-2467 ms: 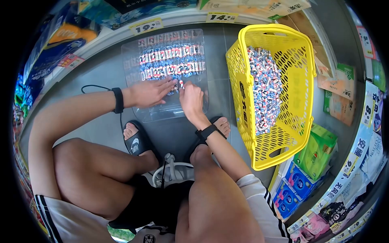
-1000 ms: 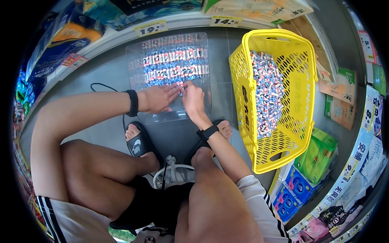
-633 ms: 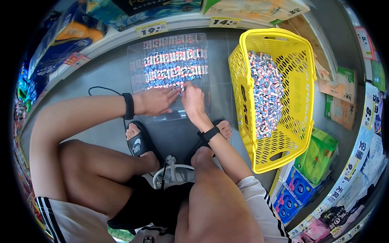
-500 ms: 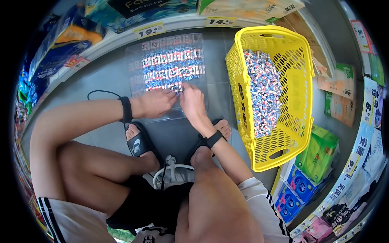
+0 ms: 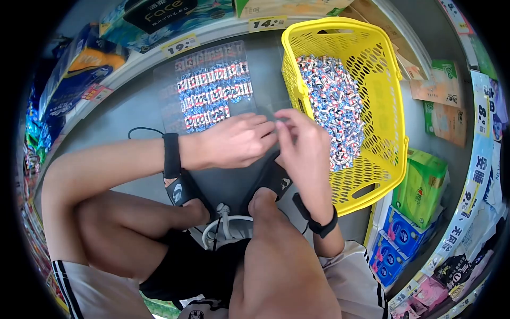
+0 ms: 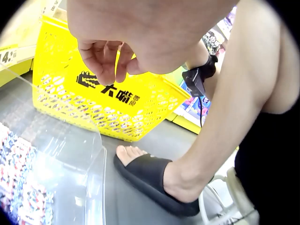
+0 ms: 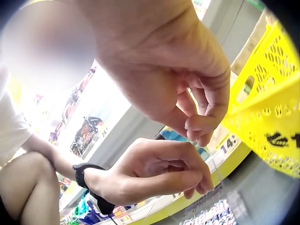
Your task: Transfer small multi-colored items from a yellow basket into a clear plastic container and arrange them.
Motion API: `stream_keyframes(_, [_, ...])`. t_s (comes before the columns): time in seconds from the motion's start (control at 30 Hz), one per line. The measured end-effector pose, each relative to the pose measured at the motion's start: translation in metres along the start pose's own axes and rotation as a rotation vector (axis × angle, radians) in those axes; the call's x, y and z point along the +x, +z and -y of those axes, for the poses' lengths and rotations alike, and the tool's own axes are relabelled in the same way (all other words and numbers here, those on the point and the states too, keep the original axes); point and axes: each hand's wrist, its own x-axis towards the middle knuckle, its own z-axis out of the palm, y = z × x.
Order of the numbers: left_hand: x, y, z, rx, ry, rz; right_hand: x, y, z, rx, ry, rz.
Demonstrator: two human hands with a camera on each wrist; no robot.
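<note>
Rows of small wrapped candies (image 5: 212, 87) in blue, white and red lie in a shallow clear plastic box (image 6: 96, 161) on the floor. My left hand (image 5: 236, 141) is over the box's near right side, its fingers loosely curled. Close to its fingertips in the head view is my right hand (image 5: 307, 141), raised between the box and the yellow basket (image 5: 380, 106), fingers bent loosely. In the right wrist view nothing shows between the fingers of either hand. A heap of loose candies (image 5: 334, 111) lies inside the basket.
Shelves with price tags (image 5: 267, 23) and tissue packs curve around the back and right. Green (image 5: 421, 189) and blue packs (image 5: 396, 239) stand right of the basket. The person's sandalled feet (image 5: 271, 183) are just in front of the box.
Both hands have left the third candy row and moved right and nearer the body, the right hand to beside the basket. That row now shows uncovered. The head view has shifted right.
</note>
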Motion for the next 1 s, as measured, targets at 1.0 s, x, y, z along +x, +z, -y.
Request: stream_keyframes(1.0, [0.191, 0.062, 0.010, 0.028, 0.053, 0.140, 0.006, -0.100, -0.124, -0.328, 0.411, -0.006])
